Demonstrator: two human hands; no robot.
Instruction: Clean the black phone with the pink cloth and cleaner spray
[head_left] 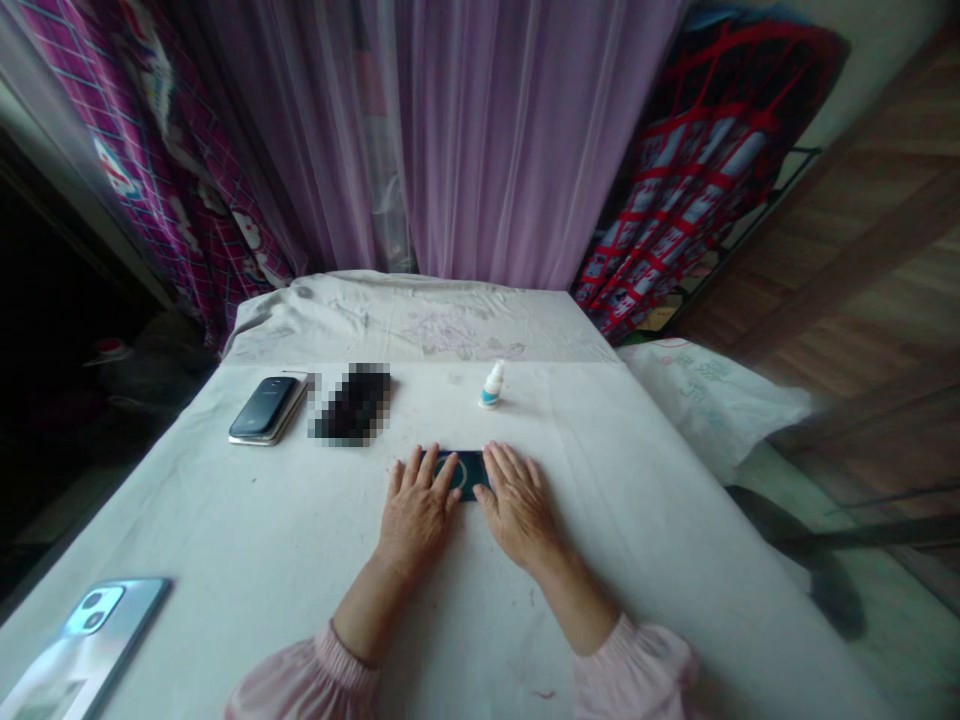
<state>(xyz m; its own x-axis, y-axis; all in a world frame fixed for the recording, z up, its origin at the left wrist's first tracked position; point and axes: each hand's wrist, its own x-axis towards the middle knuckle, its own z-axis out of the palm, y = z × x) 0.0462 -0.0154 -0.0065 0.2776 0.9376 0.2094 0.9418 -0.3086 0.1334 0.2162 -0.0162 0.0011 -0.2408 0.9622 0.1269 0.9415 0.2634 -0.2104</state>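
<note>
Left hand (416, 512): palm down, fingers straight and close together, tips resting on the left end of the dark phone (466, 470). Right hand (519, 505): same pose, on the right end. Neither hand grips anything. The phone lies flat mid-table (675, 520) with a ring mark showing between the hands. Small bottle (492, 385) stands upright, near, beyond it. Black phone (266, 408) lies well to the left. Pale blue phone (94, 635) lies at the near-left edge.

Dropper bottle (492, 385) on table (637, 480), just behind phone (463, 472)
</note>
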